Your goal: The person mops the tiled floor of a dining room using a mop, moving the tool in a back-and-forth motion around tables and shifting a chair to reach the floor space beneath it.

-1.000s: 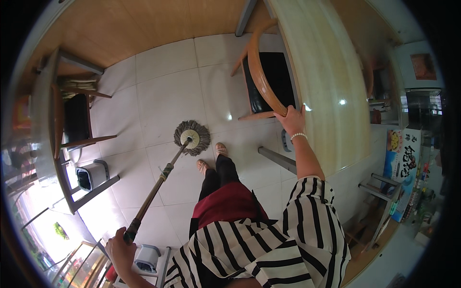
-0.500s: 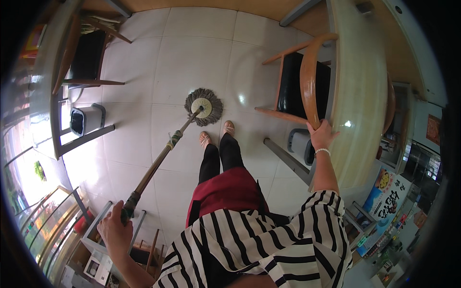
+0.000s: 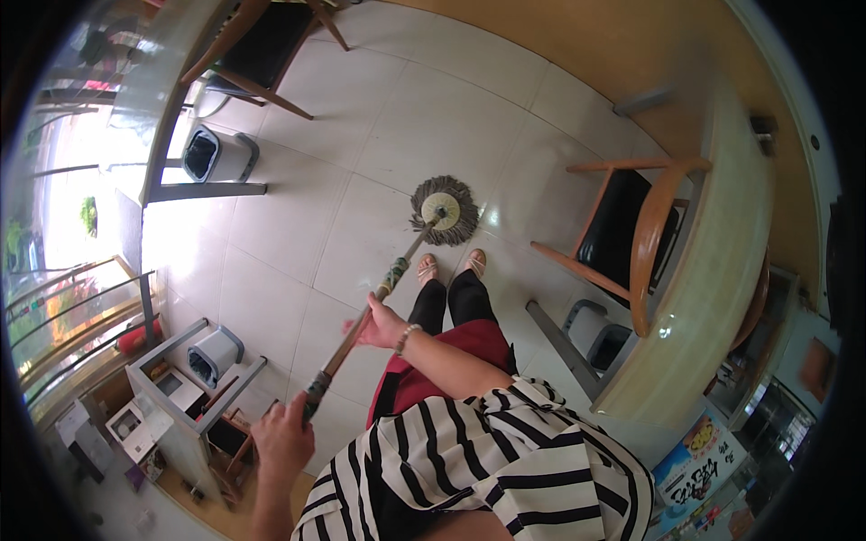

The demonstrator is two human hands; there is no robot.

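Note:
A mop with a round pale disc and grey strings (image 3: 444, 211) rests on the floor just ahead of my feet. Its long pole slants down to the left across my front. Near the top end, my left hand (image 3: 284, 439) is closed around the dark grip. Farther down the pole, my right hand (image 3: 382, 326) has its palm against the shaft and its fingers passing behind it, the tips slightly blurred on the far side. A beaded bracelet (image 3: 407, 339) circles that wrist.
A wooden chair with a black seat (image 3: 617, 225) stands at the right against a pale-topped table (image 3: 713, 298), with a grey bin (image 3: 588, 321) below. To the left are another chair (image 3: 268, 47), a bin (image 3: 236, 157) and a table leg (image 3: 216, 190). Another bin (image 3: 216, 353) stands at lower left.
My right hand has let go of the chair's back and come across to the mop pole. The chair is now beside the table, apart from my hand. My view has turned.

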